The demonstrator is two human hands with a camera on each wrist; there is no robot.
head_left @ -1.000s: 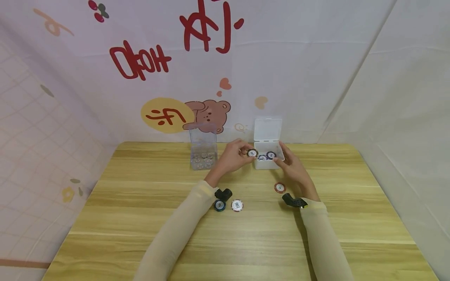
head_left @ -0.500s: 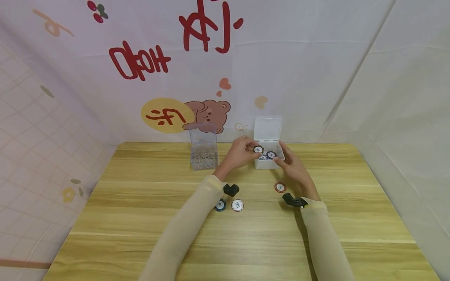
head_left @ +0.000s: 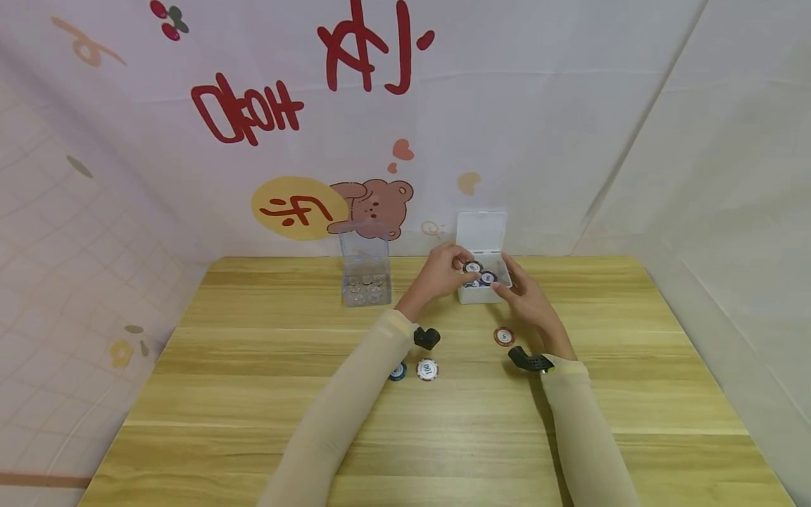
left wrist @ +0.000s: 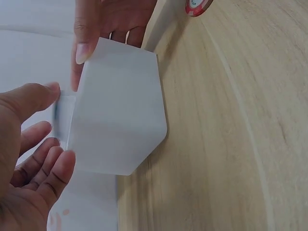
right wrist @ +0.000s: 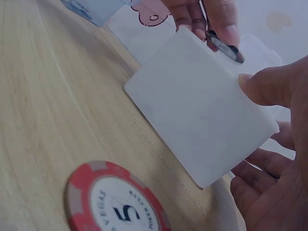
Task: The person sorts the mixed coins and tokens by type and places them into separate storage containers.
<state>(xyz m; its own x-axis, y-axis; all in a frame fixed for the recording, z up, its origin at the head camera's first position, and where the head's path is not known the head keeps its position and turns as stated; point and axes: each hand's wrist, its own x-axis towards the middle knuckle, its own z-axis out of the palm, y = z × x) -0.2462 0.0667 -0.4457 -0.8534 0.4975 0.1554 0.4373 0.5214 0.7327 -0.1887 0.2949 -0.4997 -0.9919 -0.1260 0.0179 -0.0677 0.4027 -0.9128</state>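
Observation:
My left hand (head_left: 441, 273) pinches a black poker chip (head_left: 472, 267) between thumb and fingers, over the opening of a white plastic box (head_left: 480, 297). In the right wrist view that chip (right wrist: 224, 47) is tilted, right at the box's rim. The box stands upright with its lid (head_left: 481, 231) raised at the back. Dark blue chips (head_left: 487, 278) show inside it, partly covered by my left hand. With my right hand (head_left: 531, 301) I grip the box's right side, thumb at the front rim and fingers along the side wall.
Left of the white box stands a clear box (head_left: 367, 298) with its lid up and several clear round pieces inside. A red chip (head_left: 504, 336), a white chip (head_left: 427, 370) and a blue-green chip (head_left: 398, 371), partly behind the left sleeve, lie on the wooden table (head_left: 481, 436).
My left hand has moved to the right with the black chip, from the box's left edge to over its opening. My right hand has stayed on the box.

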